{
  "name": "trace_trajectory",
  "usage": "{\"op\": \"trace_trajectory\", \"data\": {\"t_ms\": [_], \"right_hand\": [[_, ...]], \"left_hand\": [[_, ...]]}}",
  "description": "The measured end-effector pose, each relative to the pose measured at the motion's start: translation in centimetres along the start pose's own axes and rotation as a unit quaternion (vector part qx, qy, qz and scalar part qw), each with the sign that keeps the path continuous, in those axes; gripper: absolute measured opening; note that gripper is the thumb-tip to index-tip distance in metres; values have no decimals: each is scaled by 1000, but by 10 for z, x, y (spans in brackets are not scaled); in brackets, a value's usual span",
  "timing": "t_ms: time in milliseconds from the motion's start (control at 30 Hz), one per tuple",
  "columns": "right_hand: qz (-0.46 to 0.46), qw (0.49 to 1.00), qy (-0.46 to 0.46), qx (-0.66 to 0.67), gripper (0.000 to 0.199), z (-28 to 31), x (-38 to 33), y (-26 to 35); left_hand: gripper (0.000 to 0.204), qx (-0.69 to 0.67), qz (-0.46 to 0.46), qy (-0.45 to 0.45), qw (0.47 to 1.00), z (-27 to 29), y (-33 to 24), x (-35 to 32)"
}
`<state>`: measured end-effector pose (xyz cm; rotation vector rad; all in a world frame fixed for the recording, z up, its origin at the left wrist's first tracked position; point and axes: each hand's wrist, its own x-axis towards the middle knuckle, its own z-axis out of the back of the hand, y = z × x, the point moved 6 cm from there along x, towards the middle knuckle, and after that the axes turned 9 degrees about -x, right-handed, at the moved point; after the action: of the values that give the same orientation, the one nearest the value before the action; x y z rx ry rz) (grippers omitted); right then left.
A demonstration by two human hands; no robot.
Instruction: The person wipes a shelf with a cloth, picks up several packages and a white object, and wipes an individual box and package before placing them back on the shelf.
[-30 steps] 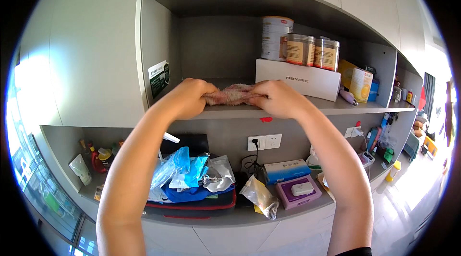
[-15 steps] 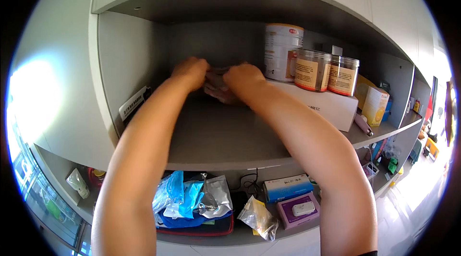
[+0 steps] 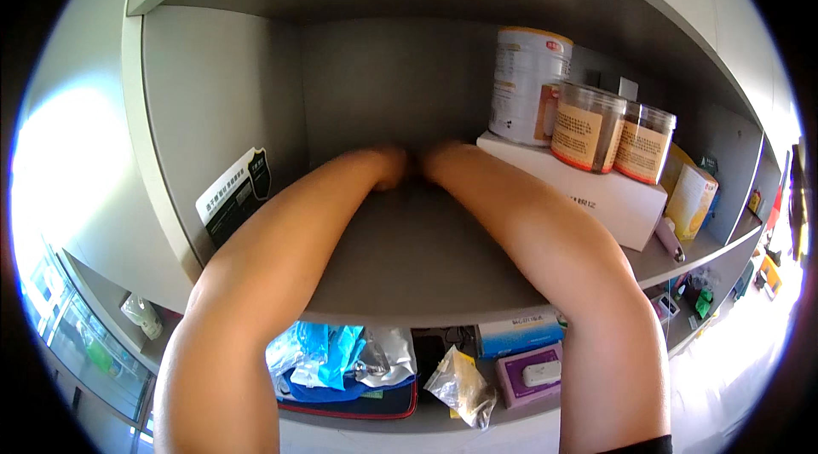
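Both my arms reach deep into a dark grey cabinet shelf (image 3: 409, 284). Toward its back, my left hand (image 3: 388, 167) and my right hand (image 3: 443, 159) are close together with a narrow gap between them. Motion smears both hands and the fingers cannot be made out; nothing shows clearly in either. Right of my right hand lies a long white box (image 3: 579, 194), bearing a white tin (image 3: 524, 83) and two clear round jars (image 3: 588, 126) with orange labels. Left of my left forearm, a black-and-white card (image 3: 234, 194) leans on the side wall.
On the lower shelf are blue and silver plastic packages (image 3: 341, 356), a crumpled clear bag (image 3: 460, 386), a blue-and-white box (image 3: 520, 336) and a purple box (image 3: 515, 377) with a white item on top. A yellow-and-white carton (image 3: 692, 203) stands at the right. The shelf's front edge (image 3: 426, 318) runs below my forearms.
My hands have moved lower in the picture and blurred. The pale crumpled thing between them no longer shows. The view has shifted, with the jars and tin farther right.
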<state>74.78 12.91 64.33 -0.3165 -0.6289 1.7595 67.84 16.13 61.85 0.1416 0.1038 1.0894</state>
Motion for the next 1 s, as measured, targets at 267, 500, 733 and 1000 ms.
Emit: {"op": "trace_trajectory", "data": {"t_ms": [267, 500, 733, 1000], "right_hand": [[134, 991, -13, -9, 37, 42, -62, 44], [207, 964, -141, 89, 13, 59, -217, 17], [237, 853, -366, 287, 21, 60, -245, 31], [73, 825, -537, 160, 43, 33, -252, 90]], "left_hand": [[11, -306, 128, 83, 940, 29, 4, -103], [40, -77, -166, -102, 978, 58, -86, -256], [35, -173, -190, -354, 899, 40, -75, -307], [33, -164, -70, -513, 840, 8, -86, -316]]}}
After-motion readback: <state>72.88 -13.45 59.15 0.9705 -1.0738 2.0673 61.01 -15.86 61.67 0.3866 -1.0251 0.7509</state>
